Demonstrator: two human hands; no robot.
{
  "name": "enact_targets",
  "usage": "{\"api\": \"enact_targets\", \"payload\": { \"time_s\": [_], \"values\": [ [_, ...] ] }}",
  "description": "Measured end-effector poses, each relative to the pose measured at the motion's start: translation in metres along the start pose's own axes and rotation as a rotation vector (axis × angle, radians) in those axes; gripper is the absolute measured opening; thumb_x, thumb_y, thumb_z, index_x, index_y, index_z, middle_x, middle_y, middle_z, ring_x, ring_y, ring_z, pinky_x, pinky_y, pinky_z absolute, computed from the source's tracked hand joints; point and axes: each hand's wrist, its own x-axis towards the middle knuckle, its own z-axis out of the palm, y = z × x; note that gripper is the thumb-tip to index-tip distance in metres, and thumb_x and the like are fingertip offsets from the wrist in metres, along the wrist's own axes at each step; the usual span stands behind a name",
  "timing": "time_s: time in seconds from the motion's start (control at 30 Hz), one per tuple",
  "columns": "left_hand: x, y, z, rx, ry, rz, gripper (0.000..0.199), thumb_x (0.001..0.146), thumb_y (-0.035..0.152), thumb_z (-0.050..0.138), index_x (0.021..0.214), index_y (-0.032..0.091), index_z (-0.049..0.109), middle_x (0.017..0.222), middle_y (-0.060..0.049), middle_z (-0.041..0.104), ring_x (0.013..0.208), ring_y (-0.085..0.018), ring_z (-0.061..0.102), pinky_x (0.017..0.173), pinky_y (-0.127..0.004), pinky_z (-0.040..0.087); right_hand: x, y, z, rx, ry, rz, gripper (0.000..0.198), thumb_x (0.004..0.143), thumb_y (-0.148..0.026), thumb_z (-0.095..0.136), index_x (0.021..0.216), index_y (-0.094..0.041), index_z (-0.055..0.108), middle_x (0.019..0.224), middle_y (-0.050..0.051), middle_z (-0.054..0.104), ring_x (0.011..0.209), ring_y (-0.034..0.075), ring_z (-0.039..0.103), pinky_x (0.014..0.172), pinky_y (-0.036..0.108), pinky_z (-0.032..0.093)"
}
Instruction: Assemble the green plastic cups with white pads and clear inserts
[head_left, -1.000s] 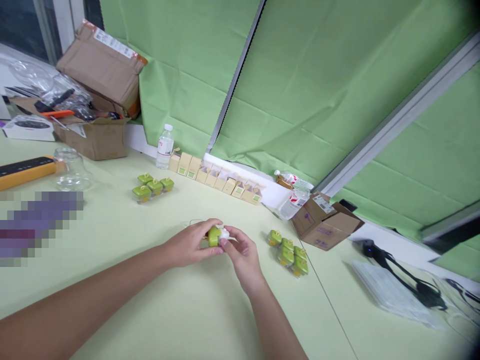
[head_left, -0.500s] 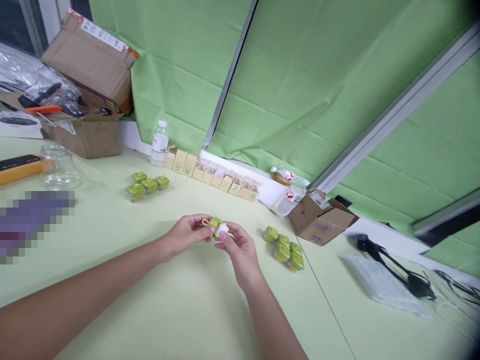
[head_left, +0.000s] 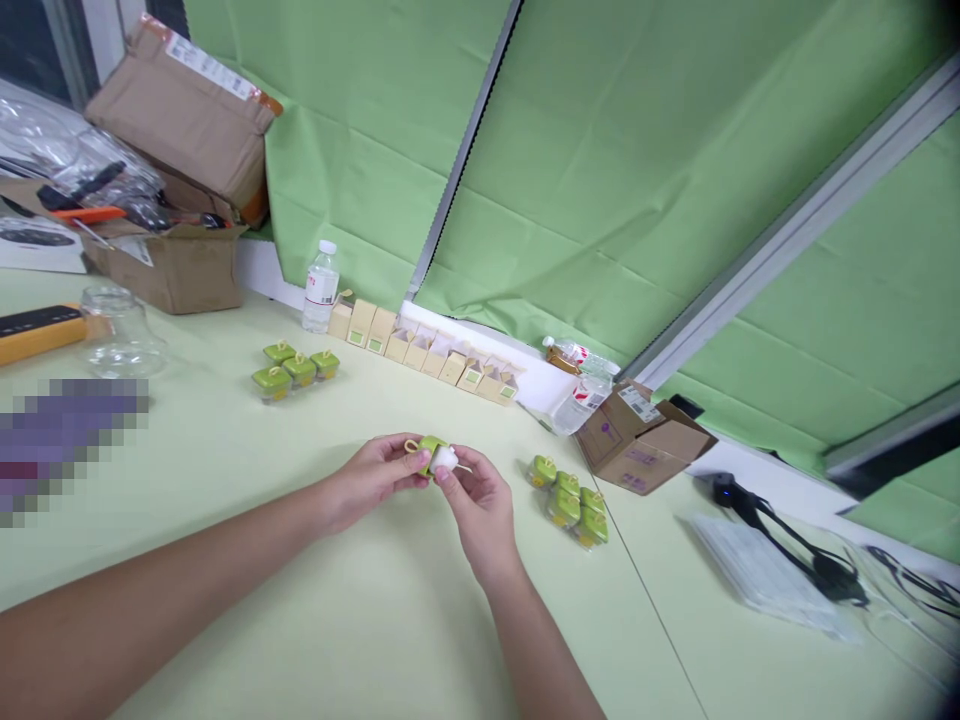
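Both hands (head_left: 375, 478) (head_left: 474, 500) are still pinching the green box (head_left: 430, 449), fingers closed, right now working its white insert (head_left: 444, 460) loose.

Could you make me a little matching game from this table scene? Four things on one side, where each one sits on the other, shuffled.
Things:
1. small green piece
2. upright water bottle
3. row of tan cartons
4. small labelled cardboard box

Places:
A. lined up along the foot of the green curtain
B. right of the hands, near the table seam
C. held between both hands
D. at the left end of the carton row

Pairs: 1-C, 2-D, 3-A, 4-B
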Motion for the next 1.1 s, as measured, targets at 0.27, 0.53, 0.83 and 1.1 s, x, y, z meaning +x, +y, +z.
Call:
{"api": "enact_targets", "payload": {
  "time_s": [0.27,0.53,0.83,1.1],
  "values": [
    [0.0,-0.002,-0.001,-0.006,0.009,-0.012,0.032,0.08,0.042,0.075,0.099,0.016,0.07,0.105,-0.008,0.067,0.1,-0.02,0.062,0.091,-0.034,0.05,-0.003,0.002,0.0,-0.056,-0.011,-0.099,0.031,0.08,-0.031,0.075,0.105,-0.022,0.06,0.101,0.007,0.071,0.093,0.02,0.068,0.086,0.037,0.056],
    [-0.002,0.0,0.002,0.015,0.023,-0.012,0.035,0.078,0.044,0.076,0.098,0.015,0.071,0.1,-0.008,0.067,0.096,-0.02,0.062,0.088,-0.034,0.052,-0.003,-0.004,0.0,-0.087,-0.039,-0.102,0.029,0.08,-0.035,0.075,0.102,-0.021,0.063,0.099,0.008,0.072,0.092,0.021,0.069,0.084,0.037,0.057],
    [-0.002,-0.001,0.0,-0.045,-0.011,-0.021,0.028,0.082,0.04,0.073,0.099,0.017,0.071,0.103,-0.006,0.066,0.098,-0.018,0.061,0.087,-0.03,0.051,-0.006,-0.004,0.001,-0.096,-0.016,-0.136,0.027,0.081,-0.03,0.074,0.105,-0.022,0.067,0.102,0.008,0.073,0.094,0.022,0.069,0.085,0.038,0.058],
    [-0.002,-0.004,0.0,-0.08,-0.004,-0.027,0.027,0.081,0.039,0.075,0.097,0.017,0.072,0.101,-0.006,0.066,0.094,-0.017,0.061,0.086,-0.03,0.051,-0.006,-0.007,0.0,-0.154,-0.031,-0.135,0.026,0.082,-0.03,0.073,0.106,-0.021,0.069,0.103,0.007,0.074,0.092,0.022,0.07,0.084,0.039,0.059]
  ]
}}
